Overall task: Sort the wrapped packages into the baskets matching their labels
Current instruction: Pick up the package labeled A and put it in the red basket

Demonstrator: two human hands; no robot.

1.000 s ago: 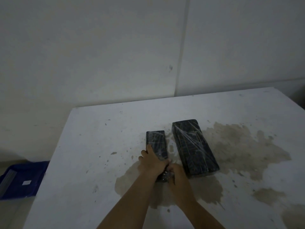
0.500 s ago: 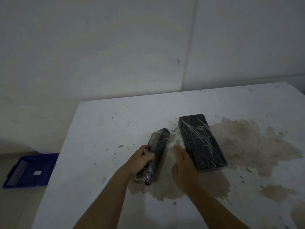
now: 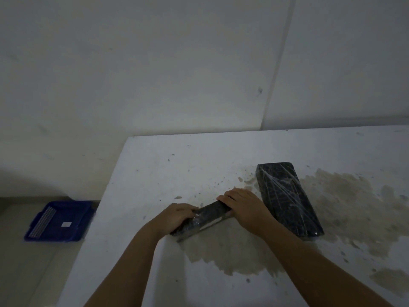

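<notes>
One blue basket (image 3: 59,220) holds a white label (image 3: 66,224).

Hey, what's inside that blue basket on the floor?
The blue plastic basket holds a pale ribbed strip along its left side and a small white label on the bottom. Its far right corner is hidden behind the white table.

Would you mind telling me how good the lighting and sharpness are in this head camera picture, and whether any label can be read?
Head view: dim and grainy, with wide-angle bending at the edges; plastic wrap glints on the large package; the small package, gripped by the left hand and right hand, shows no readable label; the white tag in the blue basket is too small to read.
</notes>
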